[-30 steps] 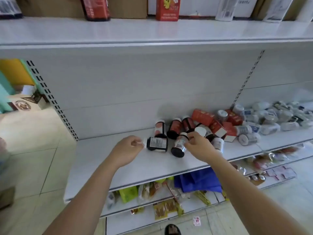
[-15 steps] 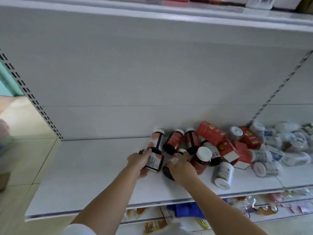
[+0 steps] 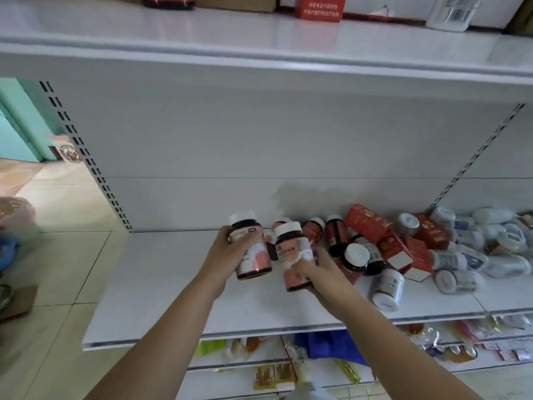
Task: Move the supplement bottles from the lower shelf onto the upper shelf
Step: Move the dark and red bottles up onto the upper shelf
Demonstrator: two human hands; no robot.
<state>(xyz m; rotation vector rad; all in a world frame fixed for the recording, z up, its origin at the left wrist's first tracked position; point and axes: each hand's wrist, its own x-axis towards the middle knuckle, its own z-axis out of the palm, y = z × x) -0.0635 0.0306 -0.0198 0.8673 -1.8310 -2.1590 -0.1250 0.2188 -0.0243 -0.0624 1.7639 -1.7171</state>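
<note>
Left hand (image 3: 225,256) grips one dark, white-capped, pink-labelled plastic bottle (image 3: 254,255) mid-body, right hand (image 3: 321,274) a second bottle (image 3: 294,251); likely light, rigid, slippery.

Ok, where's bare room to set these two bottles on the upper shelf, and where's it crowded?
The upper shelf is bare along its front, ahead of the red box and barcoded pack at the back. The lower shelf is bare left of your left hand; its right side is crowded with bottles and red cartons.
</note>
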